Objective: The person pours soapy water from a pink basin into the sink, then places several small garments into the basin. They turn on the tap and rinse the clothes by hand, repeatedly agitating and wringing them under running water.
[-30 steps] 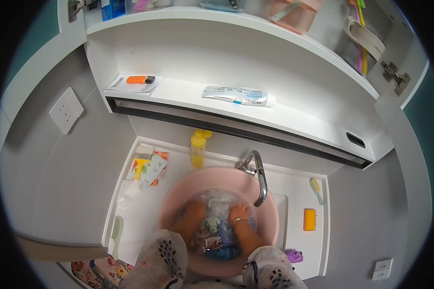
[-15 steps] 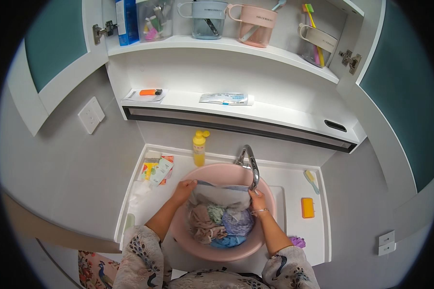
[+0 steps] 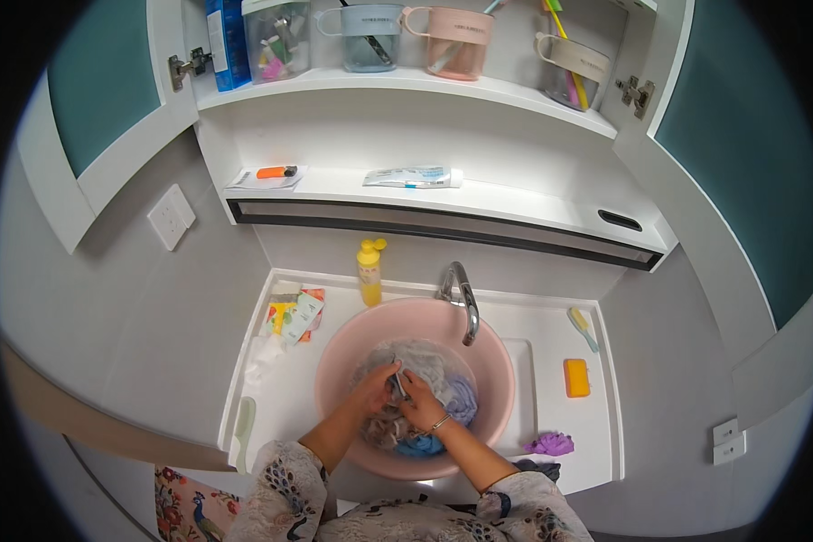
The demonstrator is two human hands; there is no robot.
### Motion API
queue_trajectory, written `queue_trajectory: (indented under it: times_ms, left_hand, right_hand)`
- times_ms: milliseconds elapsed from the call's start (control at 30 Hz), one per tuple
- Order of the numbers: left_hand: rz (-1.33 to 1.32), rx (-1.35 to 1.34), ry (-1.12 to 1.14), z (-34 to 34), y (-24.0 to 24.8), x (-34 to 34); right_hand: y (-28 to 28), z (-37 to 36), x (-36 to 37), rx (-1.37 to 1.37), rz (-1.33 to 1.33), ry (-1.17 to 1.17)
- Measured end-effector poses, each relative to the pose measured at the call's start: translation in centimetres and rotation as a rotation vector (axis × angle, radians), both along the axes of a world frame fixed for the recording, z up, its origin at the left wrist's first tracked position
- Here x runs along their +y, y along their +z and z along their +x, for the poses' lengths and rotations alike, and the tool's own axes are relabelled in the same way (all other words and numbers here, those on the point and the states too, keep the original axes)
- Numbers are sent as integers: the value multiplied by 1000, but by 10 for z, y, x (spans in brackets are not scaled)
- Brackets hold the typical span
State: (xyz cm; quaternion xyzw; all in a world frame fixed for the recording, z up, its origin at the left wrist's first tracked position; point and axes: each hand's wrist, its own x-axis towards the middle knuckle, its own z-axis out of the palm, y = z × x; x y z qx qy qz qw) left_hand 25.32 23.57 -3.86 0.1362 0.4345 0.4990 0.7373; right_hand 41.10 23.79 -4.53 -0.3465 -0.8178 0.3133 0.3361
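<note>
A pink basin (image 3: 330, 361) holds water and several soaked pieces of laundry. My left hand (image 3: 376, 390) and my right hand (image 3: 418, 403) are close together over its middle. Both are closed on the bunched dark edge of a pale grey cloth (image 3: 411, 354), whose rest spreads in the water on the far side of my hands. A lavender cloth (image 3: 462, 399) lies to the right of my right hand. Nearer me are a blue cloth (image 3: 420, 445) and a beige-brown cloth (image 3: 384, 432), partly covered by my wrists.
A chrome faucet (image 3: 465, 303) curves over the basin's far rim. Behind it stands a yellow bottle (image 3: 369, 271). Soap (image 3: 576, 378), a brush (image 3: 583, 330) and a purple scrunchie (image 3: 549, 443) lie right; packets (image 3: 296, 316) and a comb (image 3: 245, 434) left. Open cabinet doors flank shelves above.
My hands have come together and down into the basin, toward me. The grey cloth, stretched between them before, is now bunched at its edge and lowered into the water.
</note>
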Motion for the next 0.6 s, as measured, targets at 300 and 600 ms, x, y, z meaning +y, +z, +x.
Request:
queue_trajectory:
  times_ms: [300,600]
  left_hand:
    - [300,397,82,-12,63,13]
    - [569,106,101,20,247,4]
  right_hand:
    - [6,49,38,37,-603,-102]
    - [14,3,58,369,-354,145]
